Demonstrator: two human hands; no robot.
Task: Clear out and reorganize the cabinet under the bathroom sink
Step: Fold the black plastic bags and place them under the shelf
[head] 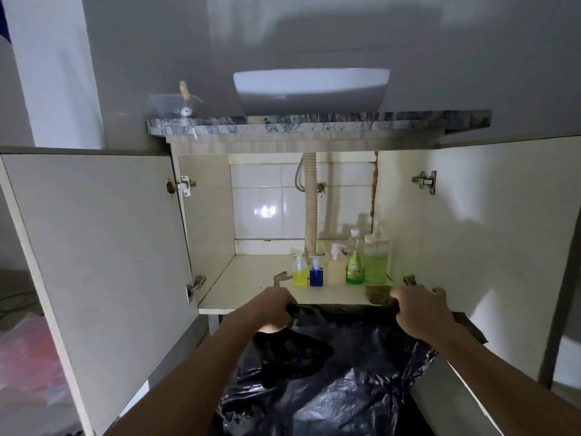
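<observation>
The cabinet under the sink stands open, its shelf pale and mostly bare on the left. Several bottles line the right side: a small yellow pump bottle, a small blue one, a beige pump bottle, a green dish-soap bottle and a tall pale-green pump bottle. A brown scrap lies at the shelf's front edge. My left hand and my right hand each grip the rim of a black rubbish bag, held stretched just below the shelf's front.
Both cabinet doors, left and right, are swung wide open. A corrugated drain hose hangs down the tiled back wall. Above are the stone counter, a white basin and a clear bowl. Pinkish plastic lies on the floor at left.
</observation>
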